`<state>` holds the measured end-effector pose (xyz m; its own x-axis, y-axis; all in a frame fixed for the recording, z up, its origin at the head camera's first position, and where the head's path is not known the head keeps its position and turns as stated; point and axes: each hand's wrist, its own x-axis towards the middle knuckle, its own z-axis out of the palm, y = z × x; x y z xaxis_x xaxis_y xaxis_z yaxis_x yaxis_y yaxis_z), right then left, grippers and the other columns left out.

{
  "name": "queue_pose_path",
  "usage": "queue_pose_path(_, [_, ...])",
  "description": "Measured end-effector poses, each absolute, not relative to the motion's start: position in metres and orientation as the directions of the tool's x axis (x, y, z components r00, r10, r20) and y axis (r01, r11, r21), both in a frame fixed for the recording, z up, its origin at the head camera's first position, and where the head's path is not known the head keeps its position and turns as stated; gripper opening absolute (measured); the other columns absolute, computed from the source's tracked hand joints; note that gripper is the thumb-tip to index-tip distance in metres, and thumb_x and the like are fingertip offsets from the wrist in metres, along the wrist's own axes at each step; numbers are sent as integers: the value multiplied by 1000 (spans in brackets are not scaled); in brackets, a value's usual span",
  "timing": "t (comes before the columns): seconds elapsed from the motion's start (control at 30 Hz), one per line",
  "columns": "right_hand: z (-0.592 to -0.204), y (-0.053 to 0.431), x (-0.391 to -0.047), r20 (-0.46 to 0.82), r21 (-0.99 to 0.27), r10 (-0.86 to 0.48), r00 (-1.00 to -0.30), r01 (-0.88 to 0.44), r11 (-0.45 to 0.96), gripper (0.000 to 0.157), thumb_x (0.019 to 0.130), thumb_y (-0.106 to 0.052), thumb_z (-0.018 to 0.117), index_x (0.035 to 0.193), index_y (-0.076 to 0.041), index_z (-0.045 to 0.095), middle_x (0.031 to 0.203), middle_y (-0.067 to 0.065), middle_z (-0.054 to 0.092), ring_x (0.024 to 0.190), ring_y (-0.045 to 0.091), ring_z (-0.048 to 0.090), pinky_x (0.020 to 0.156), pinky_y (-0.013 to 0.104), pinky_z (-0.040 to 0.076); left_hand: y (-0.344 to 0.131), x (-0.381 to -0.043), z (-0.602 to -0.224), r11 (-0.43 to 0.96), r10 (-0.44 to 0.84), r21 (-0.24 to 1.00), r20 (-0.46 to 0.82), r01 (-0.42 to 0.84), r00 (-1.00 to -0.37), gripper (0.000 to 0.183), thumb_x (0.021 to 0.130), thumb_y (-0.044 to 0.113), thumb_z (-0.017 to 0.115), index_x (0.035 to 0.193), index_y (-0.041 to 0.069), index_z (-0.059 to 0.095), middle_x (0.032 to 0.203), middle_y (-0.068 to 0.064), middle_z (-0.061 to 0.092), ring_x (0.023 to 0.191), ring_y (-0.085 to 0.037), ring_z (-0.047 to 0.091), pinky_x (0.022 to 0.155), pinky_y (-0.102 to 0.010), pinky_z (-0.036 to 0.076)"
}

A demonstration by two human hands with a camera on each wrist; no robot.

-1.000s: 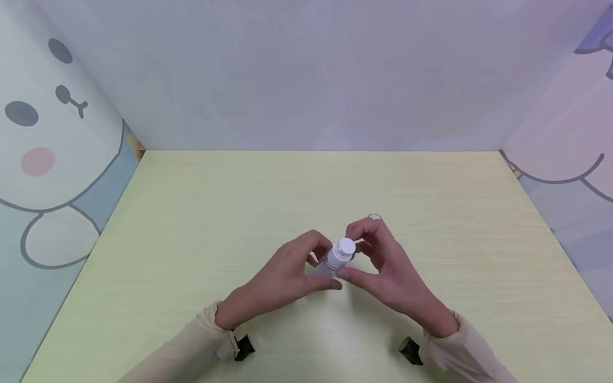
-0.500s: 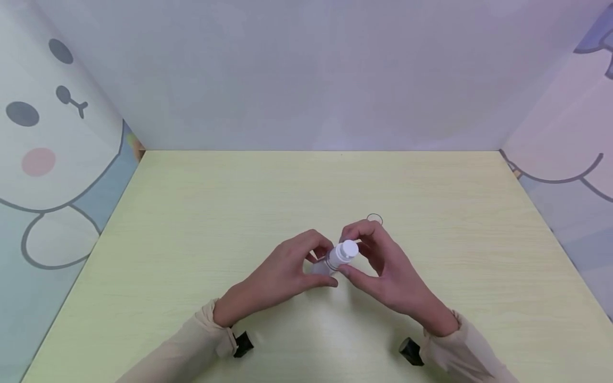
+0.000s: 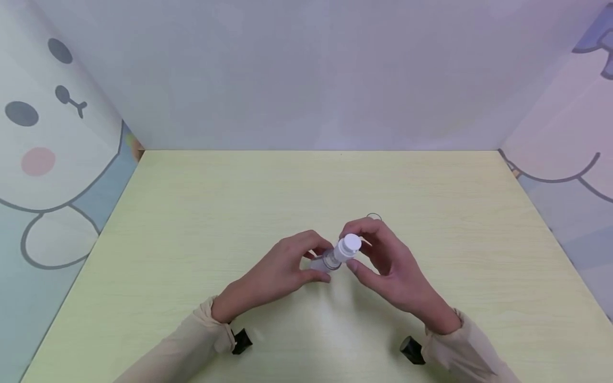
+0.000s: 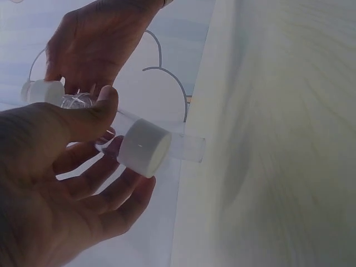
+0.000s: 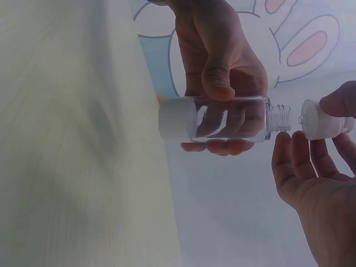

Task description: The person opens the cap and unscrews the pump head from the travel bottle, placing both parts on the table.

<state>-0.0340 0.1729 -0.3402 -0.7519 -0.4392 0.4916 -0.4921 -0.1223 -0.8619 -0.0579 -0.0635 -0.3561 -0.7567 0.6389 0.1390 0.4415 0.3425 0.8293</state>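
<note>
My left hand (image 3: pixel 282 263) holds a clear bottle (image 5: pixel 231 119) with a white base around its body. In the right wrist view the bottle lies across the view, its bare threaded neck facing the white pump head (image 5: pixel 318 119). A small gap separates the two. My right hand (image 3: pixel 390 266) pinches that pump head between thumb and fingers; in the head view it sits just above and right of the neck. The left wrist view shows the bottle's white base (image 4: pixel 144 147) nearest the camera, with my left fingers curled round the body.
Behind my right hand a clear round cap (image 3: pixel 374 216) stands on the pale wooden table (image 3: pixel 230 197), mostly hidden. A grey wall (image 3: pixel 316 74) closes the back, and cartoon-printed panels (image 3: pixel 48 175) line both sides. Black wrist mounts (image 3: pixel 242 341) stick out below the sleeves.
The pump head has moved up and right with my right hand, off the bottle's neck. My left hand has shifted slightly left with the bottle, and the threaded neck now shows.
</note>
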Motion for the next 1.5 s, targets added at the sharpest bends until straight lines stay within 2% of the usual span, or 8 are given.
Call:
queue_pose_path(0.37, [-337, 174, -37, 491, -852, -428, -759, -520, -57, 45, 88, 24, 61, 129, 6, 53, 119, 9, 57, 109, 19, 57, 98, 26, 56, -74, -64, -360, 375, 617, 823, 121, 426, -778, 42, 85, 16, 88, 122, 17, 68, 113, 8, 68, 102, -6, 66, 95, -26, 59])
queue_pose_path(0.63, [-339, 176, -37, 455, -813, -436, -776, -562, 151, 44, 91, 13, 68, 128, -8, 59, 118, 4, 60, 110, 15, 59, 96, 27, 57, -82, -67, -349, 384, 572, 835, 120, 394, -812, 41, 84, 14, 88, 120, 18, 68, 113, 10, 68, 104, -5, 66, 96, -26, 59])
queue_pose_path(0.8, [-345, 179, -41, 435, -718, -459, -774, -607, 342, 40, 92, 3, 72, 127, -15, 61, 120, -5, 62, 110, 10, 57, 94, 24, 54, -88, -70, -343, 381, 548, 827, 159, 414, -821, 41, 84, 11, 88, 119, 16, 68, 114, 8, 69, 104, -7, 67, 96, -28, 59])
queue_pose_path(1.0, [-354, 180, -48, 378, -524, -557, -739, -667, 529, 34, 91, -5, 74, 123, -12, 62, 121, -4, 60, 111, 10, 54, 95, 26, 51, -92, -71, -338, 377, 533, 831, 166, 408, -830, 41, 84, 10, 87, 119, 16, 67, 114, 8, 69, 106, -7, 67, 97, -30, 59])
queue_pose_path(1.17, [-359, 178, -54, 338, -398, -609, -717, -695, 598, 33, 90, -6, 75, 120, -11, 62, 116, 1, 60, 104, 16, 55, 91, 33, 53, -93, -72, -336, 372, 532, 837, 163, 402, -831, 41, 84, 10, 87, 119, 16, 67, 114, 7, 69, 105, -8, 67, 97, -30, 59])
queue_pose_path(1.5, [-361, 169, -68, 221, -226, -650, -727, -687, 691, 31, 90, -9, 73, 120, -12, 64, 112, 3, 63, 99, 23, 57, 84, 35, 51, -94, -70, -333, 391, 520, 825, 168, 409, -837, 43, 84, 9, 88, 121, 14, 67, 115, 5, 69, 105, -9, 68, 96, -30, 60])
